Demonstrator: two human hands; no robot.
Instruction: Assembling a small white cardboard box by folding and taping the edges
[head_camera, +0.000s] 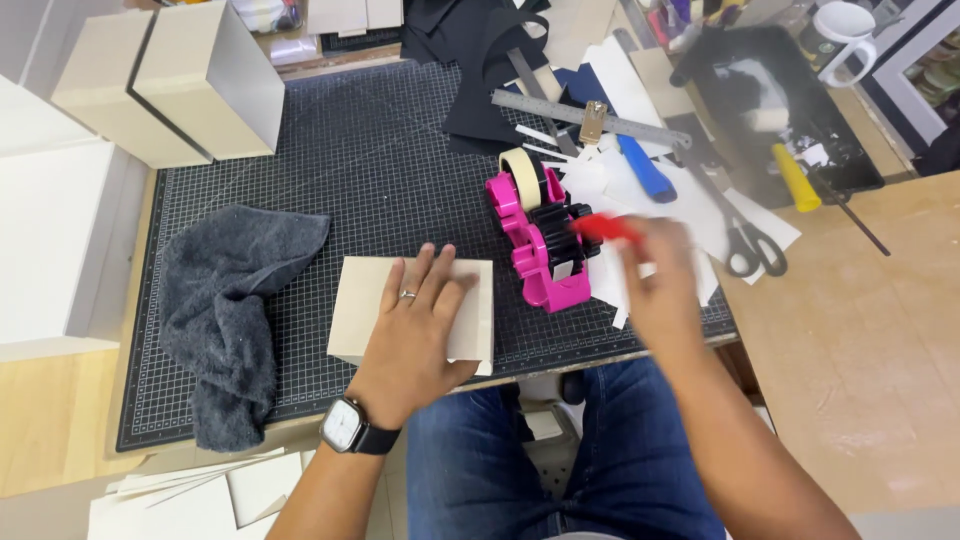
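Note:
My left hand (418, 325) lies flat, fingers spread, on a small beige box (360, 300) at the front of the black cutting mat (380, 170). A ring is on one finger and a watch on the wrist. My right hand (662, 280), blurred by motion, holds a red-handled tool (605, 228) just right of a pink tape dispenser (535, 235) that carries a roll of beige tape (522, 172).
A dark grey cloth (225, 310) lies on the mat's left. Beige boxes (170, 80) stand at the back left. Behind the dispenser are a steel ruler (590, 118), a blue tool (645, 168), scissors (745, 240), paper scraps, a yellow-handled tool (795, 178) and a white mug (842, 35).

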